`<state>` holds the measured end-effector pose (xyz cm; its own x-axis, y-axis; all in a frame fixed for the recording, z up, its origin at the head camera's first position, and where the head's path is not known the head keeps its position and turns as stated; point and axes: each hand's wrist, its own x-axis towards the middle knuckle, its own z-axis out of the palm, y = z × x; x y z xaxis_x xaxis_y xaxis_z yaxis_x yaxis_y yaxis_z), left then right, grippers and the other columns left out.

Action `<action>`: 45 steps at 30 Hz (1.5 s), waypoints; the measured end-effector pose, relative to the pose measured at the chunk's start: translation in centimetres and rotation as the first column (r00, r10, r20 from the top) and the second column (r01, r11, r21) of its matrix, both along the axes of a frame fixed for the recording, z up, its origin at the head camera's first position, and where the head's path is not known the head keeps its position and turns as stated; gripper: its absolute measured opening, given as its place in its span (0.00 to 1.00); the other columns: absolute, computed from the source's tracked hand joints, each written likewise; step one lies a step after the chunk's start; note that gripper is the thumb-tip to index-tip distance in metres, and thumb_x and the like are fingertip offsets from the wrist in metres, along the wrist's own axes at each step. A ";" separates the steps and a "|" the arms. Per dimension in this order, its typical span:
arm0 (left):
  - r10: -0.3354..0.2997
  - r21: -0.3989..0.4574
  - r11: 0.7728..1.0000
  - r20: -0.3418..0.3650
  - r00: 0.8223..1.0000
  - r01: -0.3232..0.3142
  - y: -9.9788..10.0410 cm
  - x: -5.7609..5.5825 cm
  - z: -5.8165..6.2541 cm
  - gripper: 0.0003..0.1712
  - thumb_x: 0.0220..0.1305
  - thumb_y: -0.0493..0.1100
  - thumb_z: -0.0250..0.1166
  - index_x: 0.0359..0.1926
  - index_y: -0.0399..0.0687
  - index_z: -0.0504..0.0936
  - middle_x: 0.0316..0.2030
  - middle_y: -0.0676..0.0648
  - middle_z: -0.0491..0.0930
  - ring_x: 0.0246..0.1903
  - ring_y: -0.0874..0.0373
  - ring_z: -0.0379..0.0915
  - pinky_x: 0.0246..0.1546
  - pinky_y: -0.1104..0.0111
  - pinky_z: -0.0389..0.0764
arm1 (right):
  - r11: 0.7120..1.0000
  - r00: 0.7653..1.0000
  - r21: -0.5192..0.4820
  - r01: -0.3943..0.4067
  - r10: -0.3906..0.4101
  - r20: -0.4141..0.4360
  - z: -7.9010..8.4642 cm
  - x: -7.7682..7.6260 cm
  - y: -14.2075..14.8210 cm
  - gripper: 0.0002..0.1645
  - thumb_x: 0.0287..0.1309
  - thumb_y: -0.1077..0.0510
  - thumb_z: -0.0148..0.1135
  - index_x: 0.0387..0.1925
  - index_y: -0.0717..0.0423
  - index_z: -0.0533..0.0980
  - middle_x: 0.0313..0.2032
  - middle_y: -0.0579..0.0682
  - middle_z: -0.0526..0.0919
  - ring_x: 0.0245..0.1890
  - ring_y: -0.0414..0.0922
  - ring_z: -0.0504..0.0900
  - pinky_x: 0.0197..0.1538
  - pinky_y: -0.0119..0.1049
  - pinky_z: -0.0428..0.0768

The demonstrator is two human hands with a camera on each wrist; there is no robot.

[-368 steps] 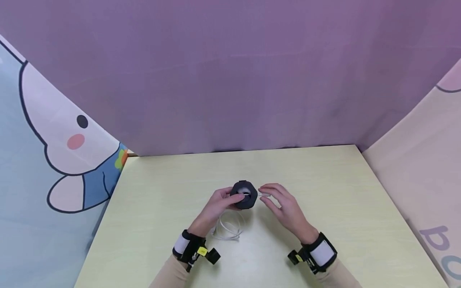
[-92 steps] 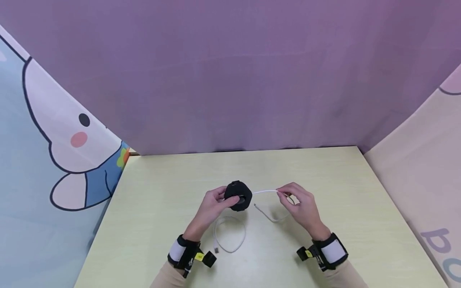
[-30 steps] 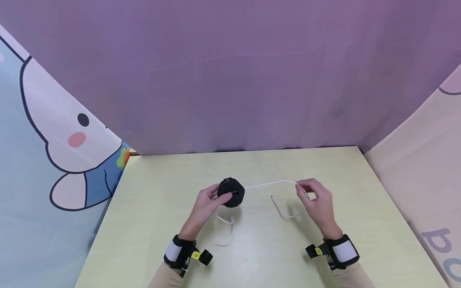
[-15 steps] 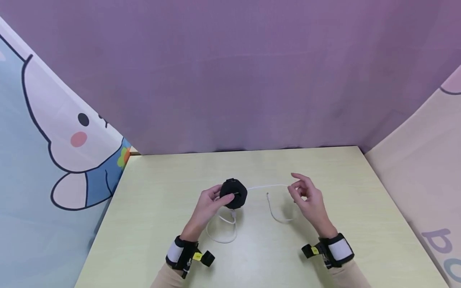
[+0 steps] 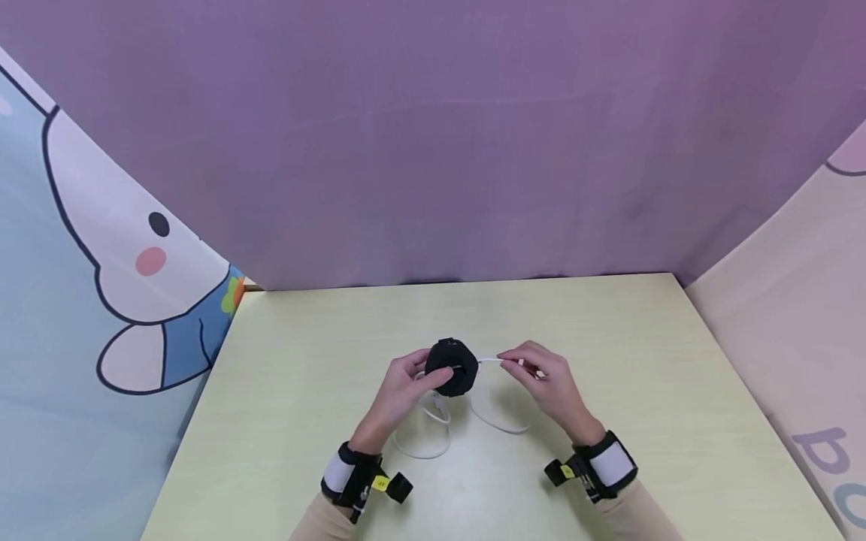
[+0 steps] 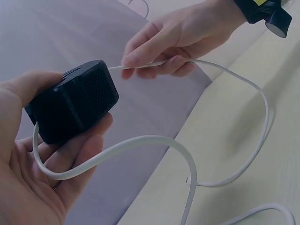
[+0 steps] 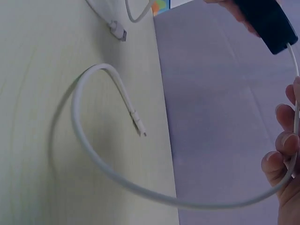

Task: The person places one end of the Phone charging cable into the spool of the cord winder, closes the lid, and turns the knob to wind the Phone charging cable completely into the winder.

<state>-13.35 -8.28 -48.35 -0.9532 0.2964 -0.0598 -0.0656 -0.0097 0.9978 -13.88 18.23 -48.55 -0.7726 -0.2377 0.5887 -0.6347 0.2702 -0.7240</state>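
Note:
My left hand (image 5: 395,394) grips a black, many-sided cable winder (image 5: 462,378) above the table, thumb on its front face. A white USB cable (image 6: 266,105) comes out of both sides of the winder. Just right of it, my right hand (image 5: 551,383) pinches the cable between thumb and fingertips. From there the cable loops down, and its small connector (image 7: 138,123) shows near the table in the right wrist view. On the other side, the cable hangs in a loop below my left hand, with its USB-A plug (image 7: 118,32). Cable inside the winder is hidden.
The pale wooden table (image 5: 304,338) reaches back to a purple cloth wall (image 5: 433,150). A cartoon-printed cloth (image 5: 162,300) stands at the left and a pale printed one (image 5: 778,323) at the right. Both wrists wear black straps with small cameras.
A second ago my right hand was farther right with a longer stretch of cable; it has come back left, close to the winder. My left hand, still gripping the winder, has shifted slightly right.

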 end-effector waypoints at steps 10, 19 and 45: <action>-0.028 0.001 1.000 0.004 1.000 0.028 0.5 0.0 0.1 0.28 0.68 0.43 0.69 0.65 0.34 0.78 0.53 0.36 0.86 0.50 0.56 0.84 0.52 0.68 0.83 | 0.998 0.996 0.004 -0.070 0.070 -0.054 -1.8 -1.1 -1.1 0.20 0.50 0.80 0.70 0.42 0.59 0.86 0.32 0.48 0.85 0.23 0.37 0.71 0.25 0.24 0.69; -0.018 0.000 1.000 0.027 0.999 0.018 0.8 0.0 -0.2 0.28 0.68 0.44 0.69 0.65 0.36 0.78 0.54 0.37 0.86 0.51 0.56 0.84 0.53 0.68 0.83 | 0.999 0.993 -0.005 -0.054 0.053 -0.108 -1.5 -0.8 -1.6 0.18 0.50 0.78 0.72 0.38 0.56 0.86 0.31 0.49 0.86 0.22 0.38 0.71 0.23 0.25 0.69; 0.013 0.027 0.999 0.162 0.987 -0.017 0.1 -0.3 0.6 0.24 0.69 0.47 0.67 0.56 0.30 0.82 0.34 0.51 0.90 0.30 0.61 0.84 0.41 0.67 0.84 | 0.998 0.992 -0.045 0.049 -0.054 -0.112 -0.3 -0.7 -0.5 0.15 0.52 0.77 0.71 0.37 0.58 0.86 0.29 0.47 0.83 0.21 0.37 0.70 0.22 0.25 0.69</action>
<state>-13.69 -8.17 -47.70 -0.9359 0.2859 -0.2057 -0.2261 -0.0401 0.9733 -14.54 17.76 -48.84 -0.7107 -0.1727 0.6820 -0.6996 0.2753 -0.6594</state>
